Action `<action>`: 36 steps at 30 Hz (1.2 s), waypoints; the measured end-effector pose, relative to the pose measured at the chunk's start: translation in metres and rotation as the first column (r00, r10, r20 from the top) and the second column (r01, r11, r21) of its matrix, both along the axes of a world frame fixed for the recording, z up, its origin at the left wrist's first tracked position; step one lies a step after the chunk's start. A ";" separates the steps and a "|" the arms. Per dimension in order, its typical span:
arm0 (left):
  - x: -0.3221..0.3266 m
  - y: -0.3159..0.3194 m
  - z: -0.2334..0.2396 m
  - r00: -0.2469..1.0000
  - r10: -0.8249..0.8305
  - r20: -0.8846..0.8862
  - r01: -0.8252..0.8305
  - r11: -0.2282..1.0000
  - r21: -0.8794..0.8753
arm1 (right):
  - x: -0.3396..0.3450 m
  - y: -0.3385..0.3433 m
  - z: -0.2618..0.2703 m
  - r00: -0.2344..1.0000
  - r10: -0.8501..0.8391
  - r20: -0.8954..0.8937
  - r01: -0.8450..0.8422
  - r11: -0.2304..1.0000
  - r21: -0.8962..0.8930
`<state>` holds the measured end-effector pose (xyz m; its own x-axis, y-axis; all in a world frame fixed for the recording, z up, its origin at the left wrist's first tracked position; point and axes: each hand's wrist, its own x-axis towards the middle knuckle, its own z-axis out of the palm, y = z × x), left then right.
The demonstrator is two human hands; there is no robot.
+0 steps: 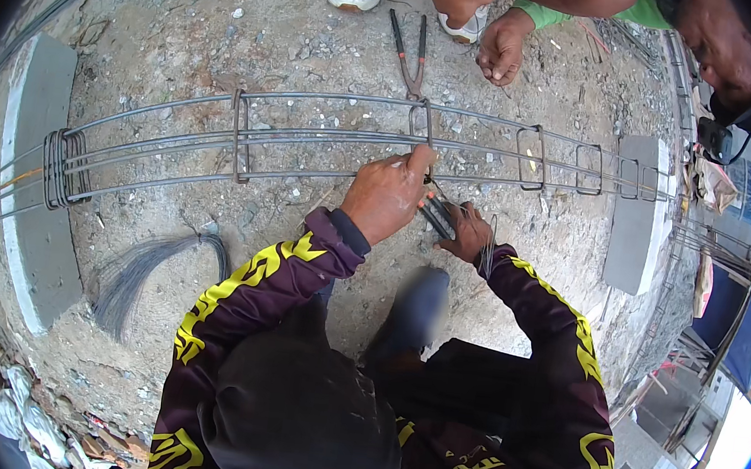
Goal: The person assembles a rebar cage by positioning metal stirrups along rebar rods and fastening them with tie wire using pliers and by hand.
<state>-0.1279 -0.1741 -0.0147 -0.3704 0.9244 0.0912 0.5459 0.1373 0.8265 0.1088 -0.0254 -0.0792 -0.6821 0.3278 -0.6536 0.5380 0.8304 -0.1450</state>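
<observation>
Long steel rebars [317, 136] run across the view through square wire stirrups [241, 138]. My left hand [387, 191] has its fingers closed on the lower corner of a stirrup [428, 127] near the middle of the cage. Below and to the right of it, my right hand [468, 234] holds pincers with dark, orange-tipped handles [438, 215]; their jaws are hidden. Thin tie wires hang by the right wrist, and one reaches towards the stirrup corner. A bundle of tie wire [145, 272] lies on the ground at the left. Several stirrups [66, 169] are bunched at the cage's left end.
Concrete blocks stand beneath the cage at left [49, 200] and right [633, 213]. A second pair of pincers [409, 59] lies open beyond the bars. A co-worker crouches opposite, one hand [503, 49] above the ground. Rubble and sacks [20, 410] lie lower left.
</observation>
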 end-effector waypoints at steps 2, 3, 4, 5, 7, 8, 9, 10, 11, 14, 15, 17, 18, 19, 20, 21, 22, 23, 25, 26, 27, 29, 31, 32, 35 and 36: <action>0.003 0.005 0.002 0.999 0.025 -0.035 -0.024 0.999 0.026 | 0.007 0.004 -0.019 0.997 -0.075 -0.037 0.075 0.997 0.023; 0.002 0.005 -0.001 0.994 0.033 -0.104 -0.031 0.999 0.022 | 0.002 0.002 -0.020 0.997 -0.068 -0.042 0.069 0.997 0.022; 0.002 0.004 -0.003 0.984 0.040 -0.172 -0.037 0.999 0.020 | -0.001 0.001 -0.019 0.996 -0.077 -0.041 0.077 0.997 -0.007; 0.002 0.003 -0.004 0.984 0.045 -0.174 -0.041 0.999 0.023 | -0.004 0.000 -0.018 0.995 -0.087 -0.039 0.085 0.996 -0.034; 0.000 -0.001 -0.004 0.991 0.042 -0.127 -0.043 0.999 -0.004 | -0.010 -0.006 -0.009 0.976 -0.185 0.119 0.189 0.982 -0.025; -0.002 0.000 -0.007 0.991 0.044 -0.126 -0.044 0.999 0.002 | -0.009 -0.004 0.000 0.972 -0.217 0.090 0.223 0.973 -0.055; 0.003 0.005 -0.006 0.993 0.028 -0.116 -0.021 0.998 0.057 | 0.014 0.009 -0.003 0.968 -0.242 0.057 0.247 0.964 -0.098; -0.001 0.001 -0.010 0.992 0.031 -0.124 -0.021 0.997 0.080 | -0.002 0.007 0.023 0.892 -0.354 0.281 0.432 0.850 -0.301; -0.004 -0.003 -0.013 0.991 0.041 -0.124 -0.032 0.997 0.071 | -0.008 0.009 0.045 0.860 -0.351 0.371 0.489 0.773 -0.404; -0.002 0.001 -0.005 0.997 -0.013 -0.082 0.011 1.000 -0.024 | 0.015 0.024 0.128 0.857 -0.352 0.376 0.502 0.735 -0.455; -0.003 -0.001 -0.004 0.993 0.003 -0.116 -0.003 1.000 0.005 | 0.000 0.020 0.164 0.824 -0.397 0.405 0.557 0.702 -0.445; -0.003 0.000 -0.005 0.990 0.019 -0.138 -0.013 0.999 0.045 | -0.015 0.017 0.214 0.794 -0.470 0.386 0.592 0.742 -0.316; -0.004 -0.004 -0.007 0.989 0.012 -0.149 -0.008 1.000 0.029 | -0.039 0.011 0.238 0.790 -0.474 0.389 0.581 0.782 -0.226; -0.005 -0.003 -0.008 0.988 0.002 -0.156 0.003 1.000 0.031 | -0.056 0.006 0.257 0.782 -0.491 0.385 0.569 0.814 -0.118; -0.006 -0.004 -0.007 0.988 0.003 -0.154 0.003 0.999 0.037 | -0.043 0.010 0.250 0.959 -0.250 0.130 0.254 0.967 -0.016; -0.006 -0.003 -0.006 0.989 -0.018 -0.145 0.020 1.000 0.010 | -0.042 0.009 0.248 0.993 0.077 -0.084 -0.062 0.983 0.170; -0.007 -0.002 -0.005 0.990 -0.038 -0.136 0.036 0.999 -0.018 | -0.045 0.009 0.250 0.997 0.048 0.056 -0.063 0.948 0.313; -0.007 -0.002 -0.007 0.990 -0.034 -0.135 0.032 0.999 -0.012 | -0.051 0.007 0.247 0.997 0.051 0.057 -0.067 0.946 0.318; -0.005 0.001 -0.009 0.992 -0.049 -0.118 0.048 0.999 -0.008 | -0.057 0.008 0.242 0.935 0.354 0.004 -0.273 0.715 0.644; -0.005 0.004 -0.010 0.992 -0.043 -0.115 0.043 0.999 -0.001 | -0.057 0.010 0.238 0.925 0.380 0.014 -0.291 0.684 0.669; -0.006 0.004 -0.007 0.993 -0.054 -0.106 0.053 0.999 -0.011 | -0.058 0.009 0.234 0.922 0.386 0.014 -0.296 0.684 0.667; -0.006 0.002 -0.005 0.994 -0.061 -0.095 0.059 0.998 -0.022 | -0.060 0.005 0.228 0.876 0.482 -0.024 -0.314 0.607 0.730; -0.008 0.000 -0.005 0.995 -0.072 -0.072 0.069 0.996 -0.047 | -0.060 -0.002 0.222 0.888 0.457 -0.054 -0.288 0.642 0.710; -0.008 0.000 -0.004 0.995 -0.071 -0.073 0.067 0.997 -0.048 | -0.060 -0.004 0.222 0.892 0.446 -0.073 -0.265 0.649 0.713; -0.008 0.000 -0.003 0.994 -0.078 -0.077 0.073 0.995 -0.066 | -0.054 -0.009 0.221 0.896 0.431 -0.111 -0.230 0.661 0.714; -0.008 0.001 -0.004 0.994 -0.072 -0.085 0.068 0.996 -0.051 | -0.052 -0.010 0.221 0.895 0.427 -0.128 -0.217 0.667 0.713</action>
